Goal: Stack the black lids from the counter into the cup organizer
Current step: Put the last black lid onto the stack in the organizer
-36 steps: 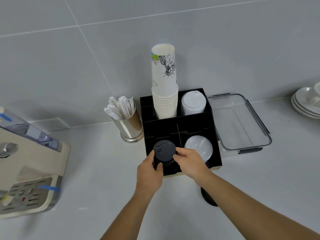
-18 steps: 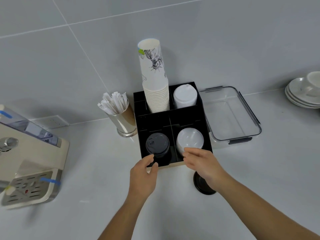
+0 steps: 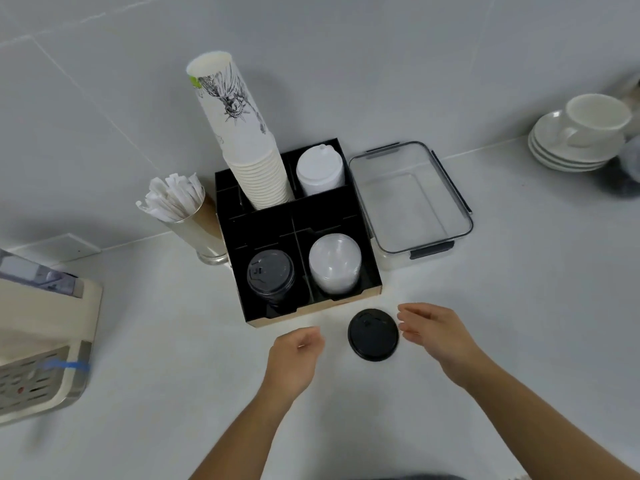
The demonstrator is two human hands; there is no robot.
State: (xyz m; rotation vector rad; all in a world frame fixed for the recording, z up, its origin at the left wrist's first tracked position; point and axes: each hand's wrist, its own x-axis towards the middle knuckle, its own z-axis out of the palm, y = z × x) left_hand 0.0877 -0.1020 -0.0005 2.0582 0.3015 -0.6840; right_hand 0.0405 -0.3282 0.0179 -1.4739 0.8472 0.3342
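Note:
A black cup organizer (image 3: 332,216) stands on the white counter. A stack of black lids (image 3: 270,276) fills its front-left compartment. One black lid (image 3: 373,334) lies flat on the counter just in front of the organizer. My right hand (image 3: 433,332) hovers right beside that lid, fingers spread and curled toward its right edge, holding nothing. My left hand (image 3: 294,355) is to the lid's left, fingers loosely curled, with nothing in it.
The organizer also holds a paper cup stack (image 3: 249,143), white lids (image 3: 320,169) and clear lids (image 3: 334,263). A clear lidded container (image 3: 412,202) sits to its right, a tin of sachets (image 3: 183,209) to its left, a coffee machine (image 3: 38,341) far left, saucers with a cup (image 3: 578,133) far right.
Both hands let go of the black lid stack in the front-left compartment and drew back toward me. The right hand has moved beside the lone lid on the counter.

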